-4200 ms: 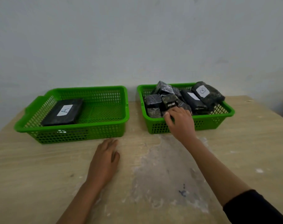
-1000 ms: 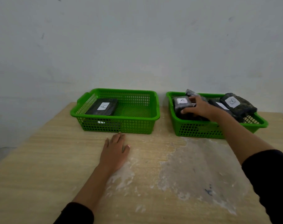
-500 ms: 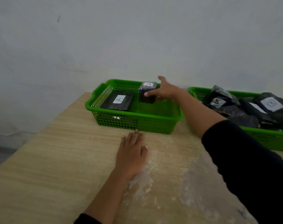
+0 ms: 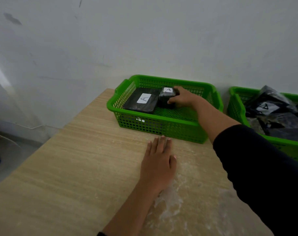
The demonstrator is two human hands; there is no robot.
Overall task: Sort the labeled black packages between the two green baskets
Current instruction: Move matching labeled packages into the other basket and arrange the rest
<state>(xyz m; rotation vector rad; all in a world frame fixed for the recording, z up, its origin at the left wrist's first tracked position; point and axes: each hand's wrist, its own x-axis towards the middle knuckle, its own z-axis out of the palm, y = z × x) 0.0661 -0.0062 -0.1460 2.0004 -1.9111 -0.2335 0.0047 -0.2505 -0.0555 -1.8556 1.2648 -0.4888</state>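
Note:
The left green basket (image 4: 155, 124) holds a flat black package (image 4: 138, 103) with a white label marked A. Beside it stands a small black package (image 4: 166, 97), also labelled A, on the basket floor. My right hand (image 4: 183, 98) reaches across into this basket and grips the small package from its right side. My left hand (image 4: 159, 163) rests flat on the table in front of the basket, holding nothing. The right green basket (image 4: 236, 109) at the frame's right edge holds several black packages (image 4: 272, 114), partly cut off.
The wooden table (image 4: 76, 167) has a pale worn patch near my left hand. Its left edge drops to the floor. A white wall stands directly behind both baskets.
My right hand has lowered the small package from above the left basket down onto its floor next to the flat one. The view has swung left. My left hand stays put.

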